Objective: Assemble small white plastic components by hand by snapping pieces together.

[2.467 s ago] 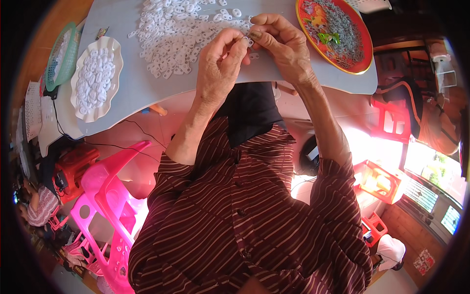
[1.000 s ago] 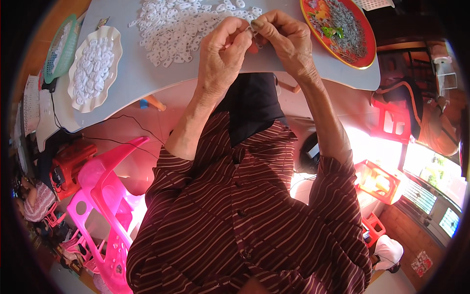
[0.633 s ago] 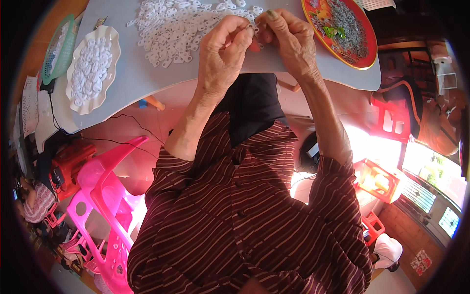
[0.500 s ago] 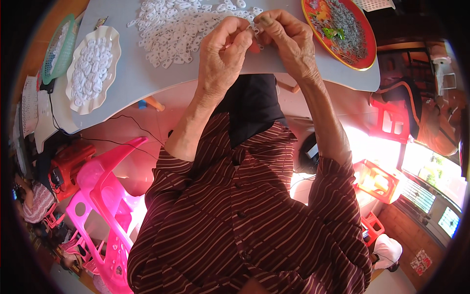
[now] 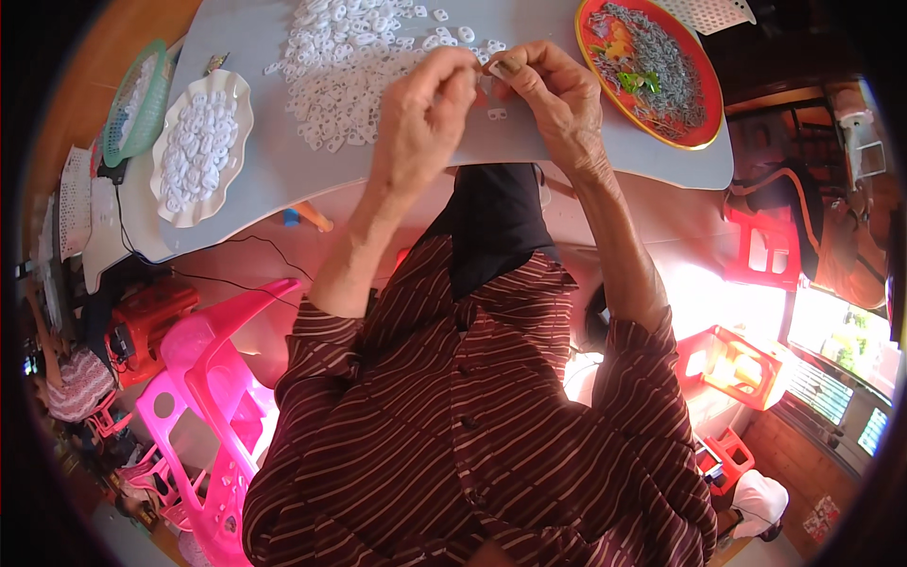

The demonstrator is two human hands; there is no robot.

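My right hand point(image 5: 557, 104) is closed in a pinch above the table's near edge, with a small white plastic piece between thumb and forefinger. Just beside it, my left hand point(image 5: 430, 118) has its fingers curled together and slightly blurred; whatever they hold is hidden. Behind and left of the hands spreads a loose pile of small white plastic pieces with holes point(image 5: 331, 104). One pair of such white pieces point(image 5: 497, 113) lies near the edge below the right hand. To the right, a red plate with a gold rim point(image 5: 702, 142) holds many small grey parts point(image 5: 666, 71).
A white wavy-edged dish point(image 5: 244, 118) of rounded white pieces stands at the table's left, beside a green basket point(image 5: 151, 118). A white perforated basket point(image 5: 723, 13) is at the back right. Pink chair point(image 5: 194, 378) and red stools point(image 5: 732, 369) stand around me; other people sit nearby.
My left hand has shifted slightly and its fingers have turned, now blurred. The pair of white pieces below my right hand now shows on the table. The whole view has tilted a little.
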